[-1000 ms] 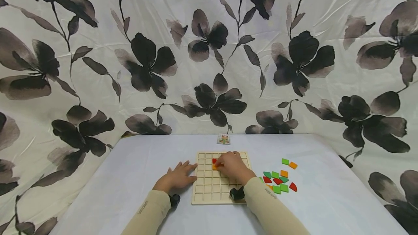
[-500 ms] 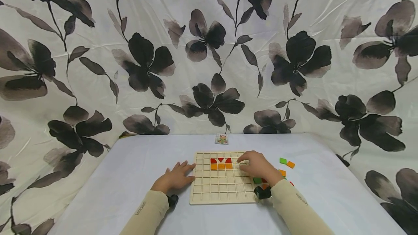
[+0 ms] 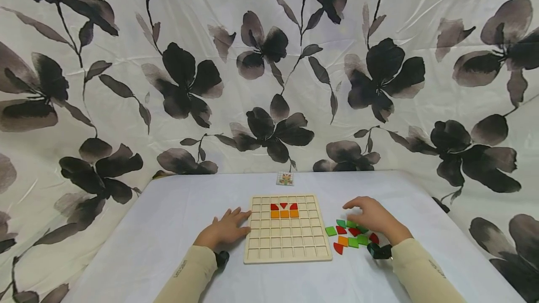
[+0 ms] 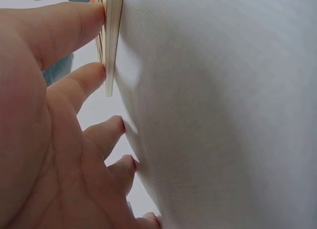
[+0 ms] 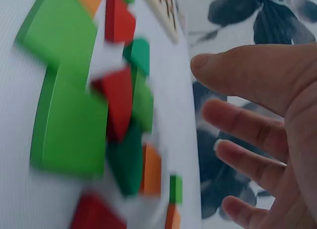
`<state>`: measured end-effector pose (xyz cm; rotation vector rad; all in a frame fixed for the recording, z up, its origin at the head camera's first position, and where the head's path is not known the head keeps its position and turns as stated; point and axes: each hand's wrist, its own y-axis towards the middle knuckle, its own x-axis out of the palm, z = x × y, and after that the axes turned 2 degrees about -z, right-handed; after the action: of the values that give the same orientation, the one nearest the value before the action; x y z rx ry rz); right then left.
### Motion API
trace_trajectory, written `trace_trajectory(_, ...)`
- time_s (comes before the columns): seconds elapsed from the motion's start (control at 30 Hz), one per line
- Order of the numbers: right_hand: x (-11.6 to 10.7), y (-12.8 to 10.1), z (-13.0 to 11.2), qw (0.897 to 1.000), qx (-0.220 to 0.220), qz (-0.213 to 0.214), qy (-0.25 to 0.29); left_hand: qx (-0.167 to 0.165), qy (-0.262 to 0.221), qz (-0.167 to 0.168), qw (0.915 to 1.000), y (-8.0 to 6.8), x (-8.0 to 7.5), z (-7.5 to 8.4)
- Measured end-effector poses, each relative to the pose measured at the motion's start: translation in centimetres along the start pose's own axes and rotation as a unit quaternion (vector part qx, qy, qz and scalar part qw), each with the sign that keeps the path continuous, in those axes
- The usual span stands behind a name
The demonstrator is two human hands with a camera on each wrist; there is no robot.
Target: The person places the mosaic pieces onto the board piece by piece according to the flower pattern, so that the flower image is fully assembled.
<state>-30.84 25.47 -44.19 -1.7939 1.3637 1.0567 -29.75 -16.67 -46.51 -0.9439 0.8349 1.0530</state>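
Note:
A pale wooden grid board lies flat on the table. Near its far side, two red rounded pieces flank a red triangle, with a row of orange squares just below. My left hand rests at the board's left edge; thumb and index fingertips touch that edge, fingers spread. Over the loose pieces at the right hovers my right hand, thumb apart from the fingers and nothing held. It hides some of them. In the right wrist view, green squares and a red piece lie below it.
A small card with a coloured pattern lies beyond the board. Loose tiles, among them an orange square and a red quarter-round, are scattered right of the board. Behind the white table hangs a flowered cloth.
My right hand has left the board and moved right, over the loose pieces, uncovering the red and orange pieces on the grid. My left hand has stayed at the board's edge.

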Motion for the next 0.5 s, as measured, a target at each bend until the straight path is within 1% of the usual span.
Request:
trace_trajectory(0.1,-0.4,-0.7,0.9,1.000,0.014,-0.012,-0.002,-0.001,0.000,-0.002,1.0000,0.0,0.1,-0.1)
trace_trajectory(0.17,-0.6,-1.1,1.5,1.000,0.012,-0.018,-0.007,-0.001,-0.001,-0.001,1.0000,0.0,0.1,-0.1)
trace_trajectory(0.33,-0.8,-1.8,2.5,0.999,0.002,-0.018,-0.033,0.000,0.001,-0.001,1.0000,-0.1,0.1,-0.1)
trace_trajectory(0.5,-0.6,-2.1,3.0,0.999,0.015,-0.019,-0.045,0.001,-0.001,-0.001,1.0000,0.0,0.1,-0.1)
